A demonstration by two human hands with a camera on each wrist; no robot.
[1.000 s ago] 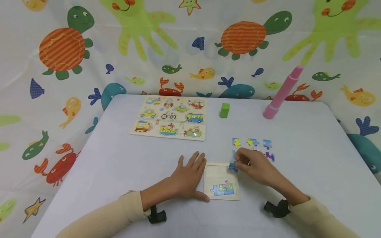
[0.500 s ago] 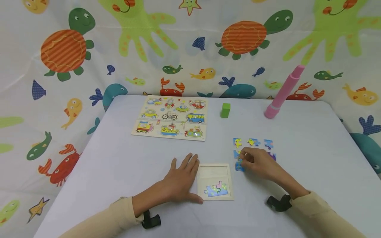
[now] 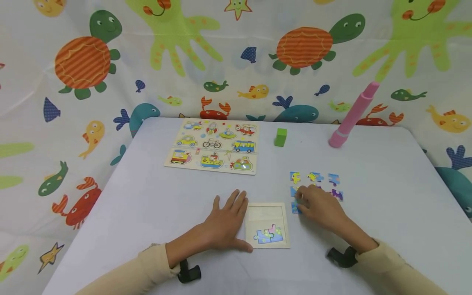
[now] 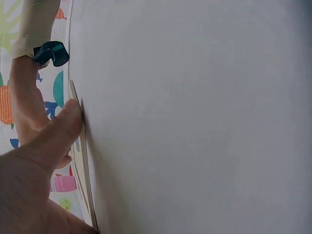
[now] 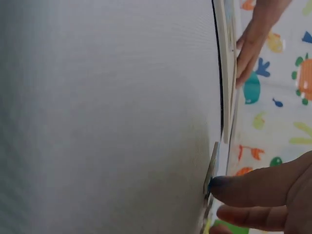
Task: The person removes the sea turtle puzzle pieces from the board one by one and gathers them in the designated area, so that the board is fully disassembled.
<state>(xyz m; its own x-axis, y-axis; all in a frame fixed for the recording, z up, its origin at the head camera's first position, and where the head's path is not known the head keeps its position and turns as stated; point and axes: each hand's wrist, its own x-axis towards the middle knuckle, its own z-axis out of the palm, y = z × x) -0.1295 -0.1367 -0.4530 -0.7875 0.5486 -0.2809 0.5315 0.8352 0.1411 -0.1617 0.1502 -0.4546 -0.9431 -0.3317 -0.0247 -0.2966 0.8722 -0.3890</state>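
A small square wooden puzzle tray [image 3: 267, 205] lies on the table in front of me. Two joined blue and pink puzzle pieces [image 3: 268, 235] sit in its lower part. My left hand [image 3: 225, 225] is spread flat at the tray's left side, its fingers straight, the thumb at the lower left corner. Right of the tray, my right hand [image 3: 318, 207] has curled fingers and pinches a blue puzzle piece [image 3: 295, 207] at the table surface. That piece looks slightly tilted by the thumb [image 5: 243, 189] in the right wrist view. The hand partly covers other loose pieces.
Loose pieces [image 3: 333, 179] lie in rows beyond my right hand. Farther back are a wooden vehicle puzzle board [image 3: 214, 149], a green block [image 3: 280, 137] and a leaning pink tube [image 3: 352, 116]. A sea-animal curtain [image 3: 228, 57] hangs behind the table.
The tray and my left hand have shifted left. The blue piece, which overlapped the tray's upper right corner, now lies apart from it. My right hand has moved slightly right.
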